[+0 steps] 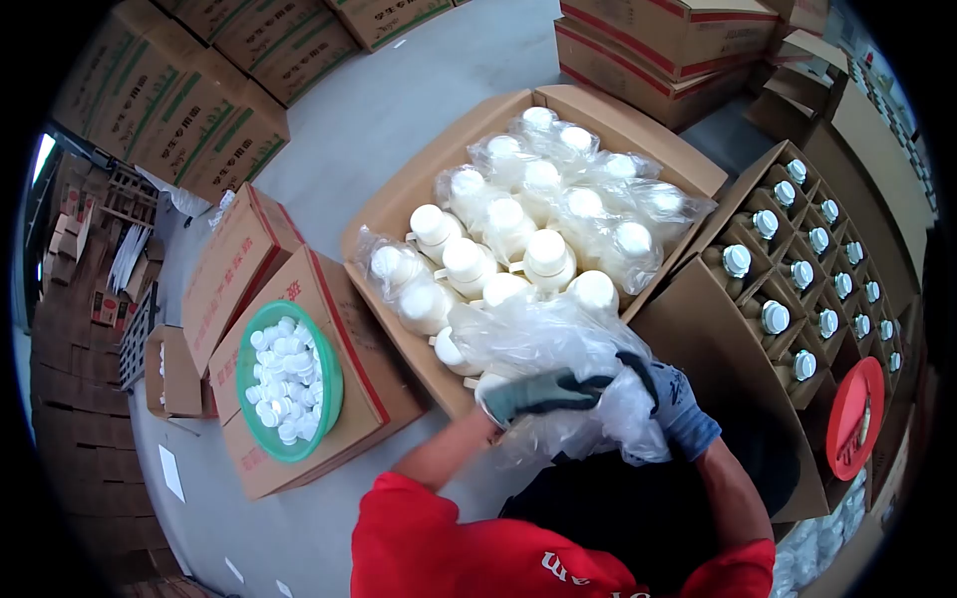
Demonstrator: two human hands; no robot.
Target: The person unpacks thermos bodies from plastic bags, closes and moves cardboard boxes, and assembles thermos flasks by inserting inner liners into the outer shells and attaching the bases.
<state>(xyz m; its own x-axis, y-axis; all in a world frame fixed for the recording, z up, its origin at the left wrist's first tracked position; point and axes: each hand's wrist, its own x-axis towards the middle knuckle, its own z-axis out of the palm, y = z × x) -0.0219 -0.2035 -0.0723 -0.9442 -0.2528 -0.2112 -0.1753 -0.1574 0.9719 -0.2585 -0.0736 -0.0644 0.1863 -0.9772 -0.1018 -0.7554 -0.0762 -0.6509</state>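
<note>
Status: partway, judging by mixed state of the open carton. White jugs stand in it in rows. Rear rows and right side: sleeved in clear film. Left front corner: also filmed. Middle and near-left: at least 5 bare, lids and some handles exposed. So wrapped and unwrapped stock share 1 box; film going on or coming off, can't tell from 1 frame.

In hand: a loose clear bag, bunched at the near edge of the carton, partly draped over the nearest jugs. Right hand, blue glove: fingers clenched on the bunched film. Left hand, grey-green glove: fingers lie across the film, but can't tell if they grip it. Can't see whether there's a jug inside that bag. This piece reads as unfinished, since the film is crumpled.

Around it: divided carton just to the right, bottles with white caps upright in its cells, no film visible on those caps. Red dish at its near end. Left: green basin holding loose white caps, on top of a closed carton. Nobody's touching the basin or the divided carton.
</note>
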